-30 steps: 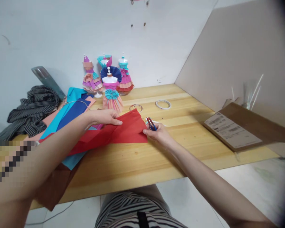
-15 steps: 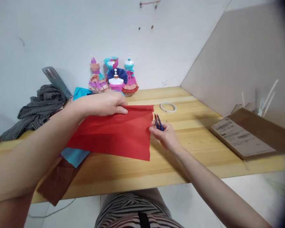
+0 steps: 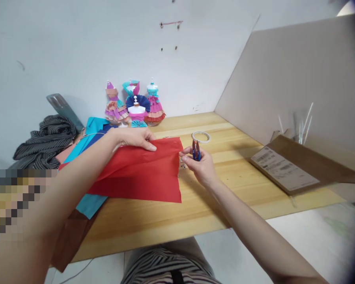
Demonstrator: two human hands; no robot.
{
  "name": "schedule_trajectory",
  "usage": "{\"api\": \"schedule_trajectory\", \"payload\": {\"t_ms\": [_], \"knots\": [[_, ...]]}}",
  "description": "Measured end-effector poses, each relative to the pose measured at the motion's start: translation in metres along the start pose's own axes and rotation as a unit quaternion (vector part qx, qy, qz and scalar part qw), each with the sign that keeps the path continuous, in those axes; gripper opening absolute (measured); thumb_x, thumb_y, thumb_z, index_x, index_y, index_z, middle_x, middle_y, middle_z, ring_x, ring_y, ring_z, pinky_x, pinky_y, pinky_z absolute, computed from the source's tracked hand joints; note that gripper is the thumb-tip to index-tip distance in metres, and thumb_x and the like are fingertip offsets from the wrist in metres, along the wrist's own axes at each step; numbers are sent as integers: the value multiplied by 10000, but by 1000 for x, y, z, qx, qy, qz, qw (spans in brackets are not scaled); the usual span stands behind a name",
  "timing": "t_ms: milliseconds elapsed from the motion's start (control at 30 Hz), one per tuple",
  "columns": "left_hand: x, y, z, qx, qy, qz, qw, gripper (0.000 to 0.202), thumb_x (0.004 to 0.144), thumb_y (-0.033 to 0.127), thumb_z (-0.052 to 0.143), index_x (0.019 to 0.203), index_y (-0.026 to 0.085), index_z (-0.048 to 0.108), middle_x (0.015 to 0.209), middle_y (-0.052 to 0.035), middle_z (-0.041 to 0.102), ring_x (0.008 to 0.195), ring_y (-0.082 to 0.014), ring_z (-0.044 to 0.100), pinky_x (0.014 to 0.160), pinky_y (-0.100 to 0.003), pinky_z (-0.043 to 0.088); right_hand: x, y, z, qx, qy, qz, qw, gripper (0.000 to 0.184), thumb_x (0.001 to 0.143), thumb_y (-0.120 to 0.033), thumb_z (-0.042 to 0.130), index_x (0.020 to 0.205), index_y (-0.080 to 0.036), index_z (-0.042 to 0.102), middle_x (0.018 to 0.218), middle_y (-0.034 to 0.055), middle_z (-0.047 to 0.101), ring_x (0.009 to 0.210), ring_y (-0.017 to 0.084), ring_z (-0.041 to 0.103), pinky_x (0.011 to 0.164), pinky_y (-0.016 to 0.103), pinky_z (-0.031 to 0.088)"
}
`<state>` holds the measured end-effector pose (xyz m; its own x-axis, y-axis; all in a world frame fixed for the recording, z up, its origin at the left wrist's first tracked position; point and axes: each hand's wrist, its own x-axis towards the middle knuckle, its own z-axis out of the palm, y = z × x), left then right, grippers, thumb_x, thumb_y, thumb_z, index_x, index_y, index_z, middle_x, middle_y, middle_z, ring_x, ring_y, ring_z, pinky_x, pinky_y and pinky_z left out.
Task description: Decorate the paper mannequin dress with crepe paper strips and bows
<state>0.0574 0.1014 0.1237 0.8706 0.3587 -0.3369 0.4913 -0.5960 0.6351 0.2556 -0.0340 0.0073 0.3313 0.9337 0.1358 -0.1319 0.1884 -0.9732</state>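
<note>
A red sheet of paper (image 3: 142, 173) lies unfolded on the wooden table (image 3: 195, 197). My left hand (image 3: 136, 139) pinches its upper edge, fingers closed on the paper. My right hand (image 3: 199, 165) sits at the sheet's right edge, closed around a small pair of red-and-blue scissors (image 3: 195, 150) whose tips point up and away from me. The right thumb is close to the paper's edge; I cannot tell whether it touches.
Several paper dress figures (image 3: 136, 104) stand at the back by the wall. Blue and teal sheets (image 3: 88, 138) and a brown sheet (image 3: 71, 236) lie left, beside striped cloth (image 3: 44, 142). A tape ring (image 3: 201, 136) lies behind the scissors. A cardboard mailer (image 3: 286, 165) lies right.
The folded red sheet has been opened out and now lies flatter on the table. My left hand moved along its top edge. My right hand stayed at the right edge with the scissors.
</note>
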Motion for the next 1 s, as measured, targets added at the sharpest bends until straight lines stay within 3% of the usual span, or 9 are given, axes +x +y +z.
{"api": "schedule_trajectory", "payload": {"t_ms": [100,200,333,467,567,733,833,900,1000], "knots": [[4,-4,5,-21,-11,2,1000,288,730,425,648,672,143,650,656,2,613,612,-127,521,583,-220,387,4,-10,-3,12,19,-31,999,291,585,-350,750,752,-201,564,833,35,667,459,56,372,432,235,251],[6,-4,11,-39,-11,-18,999,294,709,434,666,671,143,664,630,11,613,587,-115,502,573,-211,382,10,-24,-1,13,-24,-24,999,269,668,-417,675,739,-201,532,744,20,635,400,33,225,403,245,140],[6,-3,13,-24,5,-15,1000,313,698,436,671,618,137,626,565,26,537,547,-99,439,541,-208,339,22,-32,9,-61,-51,-25,997,285,572,-315,740,667,-197,499,550,-60,475,419,45,308,410,219,192],[2,-8,11,-6,16,7,1000,371,765,449,593,565,150,502,572,35,436,543,-90,370,537,-219,296,28,-31,14,-87,-56,-25,994,255,556,-273,715,618,-191,482,537,-69,454,442,47,338,420,212,220],[-3,-15,14,4,9,-17,1000,386,781,443,565,549,163,435,555,45,377,524,-86,333,531,-228,273,25,-29,12,-60,-60,9,996,258,563,-298,711,675,-192,505,509,-84,437,414,42,303,408,214,198],[-7,-26,28,33,27,-63,997,320,759,434,573,620,147,551,562,35,466,547,-99,431,568,-224,340,15,-17,10,-86,-83,76,990,297,532,-264,716,767,-175,556,516,-86,468,415,39,316,413,208,193],[-5,-30,42,67,131,-75,986,400,761,427,580,1019,128,646,917,-57,671,822,-180,601,744,-267,444,13,-10,11,-84,-90,107,987,321,523,-262,705,800,-172,570,514,-83,488,418,40,311,423,209,197],[-3,-31,54,91,186,-60,976,574,776,411,578,1282,148,521,1245,-111,605,1077,-230,581,900,-315,440,13,-7,10,-82,-80,109,987,334,516,-264,704,811,-171,578,524,-79,499,422,44,320,427,212,200],[1,-32,71,136,202,-1,970,737,783,394,605,1437,186,333,1469,-127,411,1309,-262,429,1060,-368,347,15,-5,7,-90,-69,98,989,344,506,-259,717,815,-166,599,534,-81,486,430,46,329,430,216,203]]}}
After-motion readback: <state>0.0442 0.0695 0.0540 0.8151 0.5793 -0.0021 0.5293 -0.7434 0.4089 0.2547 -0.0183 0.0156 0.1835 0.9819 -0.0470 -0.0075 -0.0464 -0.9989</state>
